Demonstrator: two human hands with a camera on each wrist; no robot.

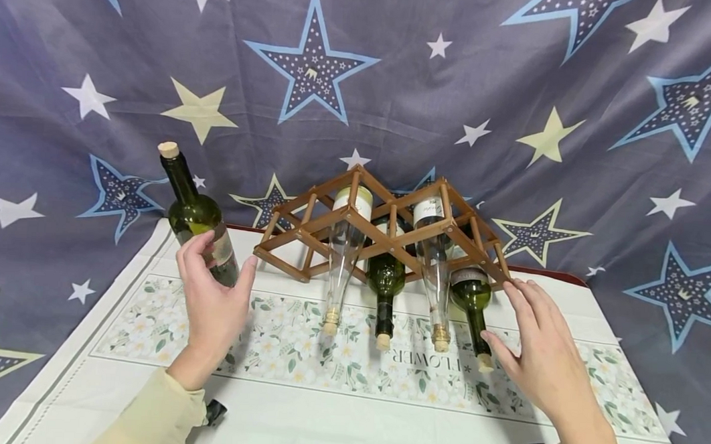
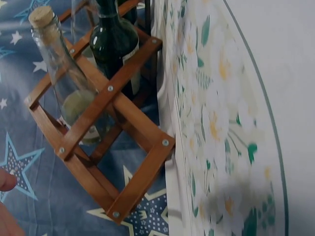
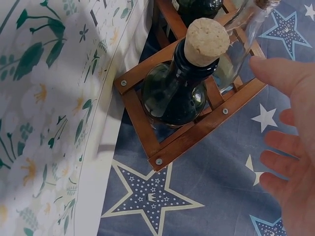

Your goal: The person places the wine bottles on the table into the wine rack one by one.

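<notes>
A dark green wine bottle (image 1: 198, 212) with a cork stands upright at the left of the table. My left hand (image 1: 214, 302) is beside it, fingers overlapping its label and thumb spread away; whether they touch is unclear. At the centre a wooden lattice wine rack (image 1: 306, 235) holds several corked bottles lying with necks toward me, among them a clear bottle (image 1: 343, 248) and a green bottle (image 1: 386, 274). My right hand (image 1: 545, 346) is by the rack's right end, fingers loosely extended. Its thumb is near the neck of the rightmost green bottle (image 1: 471, 294), which the right wrist view shows apart from the hand.
A white tablecloth (image 1: 333, 422) with a printed floral band covers the table. Behind it hangs a grey-blue curtain (image 1: 398, 103) with stars. In the left wrist view, the rack's left end (image 2: 118, 214) has vacant slots.
</notes>
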